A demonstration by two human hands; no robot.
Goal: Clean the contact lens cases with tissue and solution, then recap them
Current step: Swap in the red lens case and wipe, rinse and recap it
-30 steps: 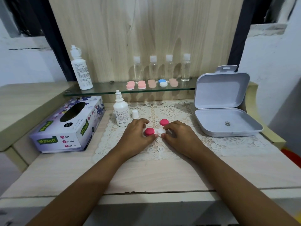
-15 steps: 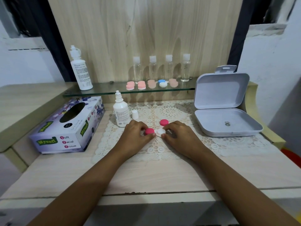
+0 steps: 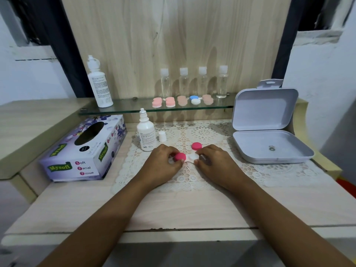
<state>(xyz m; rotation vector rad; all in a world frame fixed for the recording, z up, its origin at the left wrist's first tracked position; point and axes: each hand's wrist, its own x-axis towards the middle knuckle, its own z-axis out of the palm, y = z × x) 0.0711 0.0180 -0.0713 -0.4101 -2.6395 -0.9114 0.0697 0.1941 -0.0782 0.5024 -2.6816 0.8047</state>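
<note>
Both hands are busy on one case point(image 3: 193, 157), which sits on the lace mat point(image 3: 212, 132) about the middle of the tabletop point(image 3: 173, 209). The left hand point(image 3: 163, 162) has its fingers curled round a pink cap point(image 3: 180, 157) on the case's left well, pinching it. The right hand point(image 3: 213, 162) grips the white right end to steady it. That right well stands open, and the spare cap point(image 3: 196, 146) lies just behind it on the mat, toward the back edge.

I cannot tell whether the pink cap is going on or coming off. No tissue is out of the box. The dropper bottle point(image 3: 146, 135) stands uncapped at the mat's back-left corner, with its small white top point(image 3: 162, 136) beside it. My guess is that this case is half dealt with at best: one well is still uncapped. More cases point(image 3: 170, 102) wait capped on the glass shelf point(image 3: 134, 110) along the back, and whether they are cleaned does not show.

The tissue box point(image 3: 77, 157) near the left edge reads "Mysoft" and "Soft Facial Tissue". The bottle's print is too small to read.
</note>
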